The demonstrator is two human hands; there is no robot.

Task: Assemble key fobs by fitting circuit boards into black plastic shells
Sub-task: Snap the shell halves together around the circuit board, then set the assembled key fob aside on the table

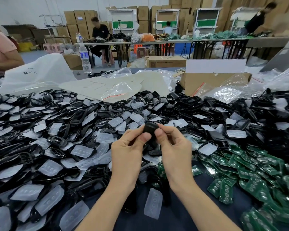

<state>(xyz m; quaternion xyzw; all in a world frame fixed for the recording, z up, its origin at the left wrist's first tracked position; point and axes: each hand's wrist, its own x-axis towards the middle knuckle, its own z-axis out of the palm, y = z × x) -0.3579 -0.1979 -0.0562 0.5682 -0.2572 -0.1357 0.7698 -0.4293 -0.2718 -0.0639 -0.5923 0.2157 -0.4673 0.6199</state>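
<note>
Both hands, the left hand (127,148) and right hand (174,147), pinch one rounded black plastic shell (150,128) between them, above the dark blue desk (192,207). Green circuit boards (244,165) are heaped right of the right hand, too many to count.
</note>
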